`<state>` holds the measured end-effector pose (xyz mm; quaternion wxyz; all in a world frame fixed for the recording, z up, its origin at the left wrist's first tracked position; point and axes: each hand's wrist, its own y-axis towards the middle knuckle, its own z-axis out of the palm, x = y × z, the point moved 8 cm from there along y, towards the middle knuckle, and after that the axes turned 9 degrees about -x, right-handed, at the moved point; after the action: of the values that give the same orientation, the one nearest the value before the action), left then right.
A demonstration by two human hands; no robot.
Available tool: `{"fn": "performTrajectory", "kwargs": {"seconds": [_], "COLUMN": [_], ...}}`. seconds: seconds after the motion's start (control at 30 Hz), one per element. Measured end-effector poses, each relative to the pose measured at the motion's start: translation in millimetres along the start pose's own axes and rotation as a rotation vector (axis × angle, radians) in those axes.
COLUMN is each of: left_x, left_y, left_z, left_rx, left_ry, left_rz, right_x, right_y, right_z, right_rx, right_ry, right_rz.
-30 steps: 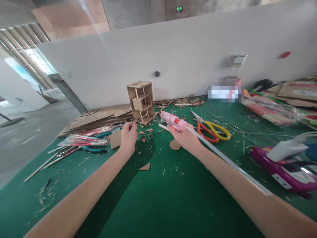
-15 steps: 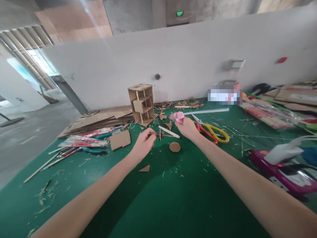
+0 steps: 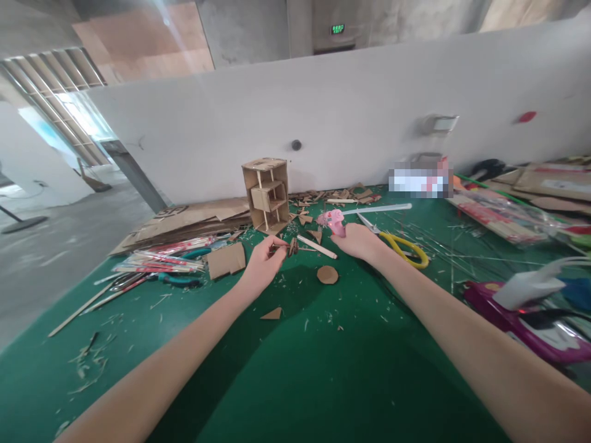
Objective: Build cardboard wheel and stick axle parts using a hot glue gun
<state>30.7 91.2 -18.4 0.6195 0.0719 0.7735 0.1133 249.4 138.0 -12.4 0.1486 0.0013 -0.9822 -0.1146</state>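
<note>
Pink glue gun (image 3: 332, 219) gripped in R hand (image 3: 355, 241), fingers wrapped round handle, held above green table (image 3: 295, 381); long axis L–R, nozzle aimed L, glue stick (image 3: 383, 209) sticking out R. Small brown piece (image 3: 293, 247) pinched by L hand (image 3: 265, 261), thin rod (image 3: 308, 249) seen pointing R, approx. horiz., cardboard disc (image 3: 327, 275) nearby.

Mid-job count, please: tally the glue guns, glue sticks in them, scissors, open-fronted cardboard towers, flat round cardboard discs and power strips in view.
Pink plastic glue gun: 1
Translucent white glue stick: 1
Yellow-handled metal scissors: 1
Open-fronted brown cardboard tower: 1
Flat round brown cardboard disc: 1
Purple-and-white plastic power strip: 1
Total: 6
</note>
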Motion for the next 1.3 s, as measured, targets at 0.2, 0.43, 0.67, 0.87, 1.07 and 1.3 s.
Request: {"fn": "performTrajectory", "kwargs": {"seconds": [0.2,0.43,0.67,0.87,1.07,1.3], "left_x": [0.2,10.8,14.8,16.2,14.4,10.1], "left_y": [2.9,5.1,5.0,5.5,4.5,3.8], "left_z": [-7.8,-8.5,-5.0,-3.9,-0.9,-3.5], "left_rx": [-0.069,-0.092,-0.072,-0.065,-0.016,0.017], "left_ry": [0.045,-0.243,-0.466,-0.469,-0.451,-0.381], "left_rz": [0.017,-0.131,-0.229,-0.232,-0.234,-0.177], "right_x": [10.4,61.1,72.0,71.6,72.4,76.1], "right_y": [-38.7,-61.9,-54.8,-58.4,-59.0,-66.9], "right_z": [-32.7,-48.1,-30.8,-25.8,-23.3,-28.2], "right_rx": [0.111,0.013,-0.243,-0.286,-0.308,-0.373], "right_ry": [-0.254,0.131,0.469,0.542,0.495,0.476], "right_rz": [0.012,-0.193,-0.327,-0.365,-0.412,-0.425]}}
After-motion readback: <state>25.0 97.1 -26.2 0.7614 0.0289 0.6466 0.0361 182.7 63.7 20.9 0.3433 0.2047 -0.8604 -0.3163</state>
